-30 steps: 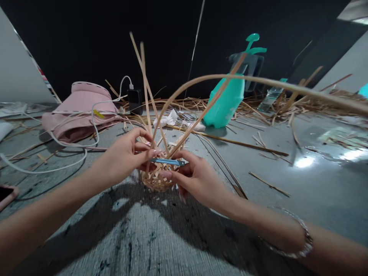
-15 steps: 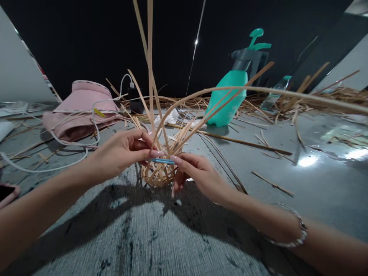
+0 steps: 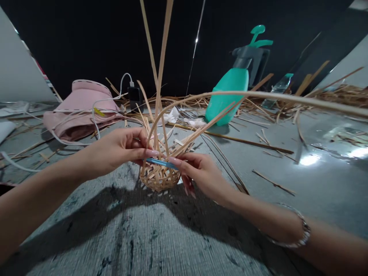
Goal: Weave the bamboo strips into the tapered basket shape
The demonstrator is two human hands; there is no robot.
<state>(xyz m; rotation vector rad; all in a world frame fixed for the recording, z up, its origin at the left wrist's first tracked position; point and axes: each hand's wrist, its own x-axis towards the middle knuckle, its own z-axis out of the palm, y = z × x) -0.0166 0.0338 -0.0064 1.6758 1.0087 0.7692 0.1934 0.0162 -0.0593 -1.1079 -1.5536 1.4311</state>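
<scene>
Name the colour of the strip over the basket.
A slim flat bright blue strip, best in head view.

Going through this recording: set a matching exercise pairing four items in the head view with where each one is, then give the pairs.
Items:
1. Small woven cane basket
2. Thin blue strip
3. Teal pump sprayer with a grey head
4. Pink stitched fabric item

Places:
A. Between the fingertips of the left hand and right hand
B. Far left, under a white cable
C. Just below both hands, long strands rising from it
D. Beyond the hands, among loose straw

Pairs: 1-C, 2-A, 3-D, 4-B
</scene>
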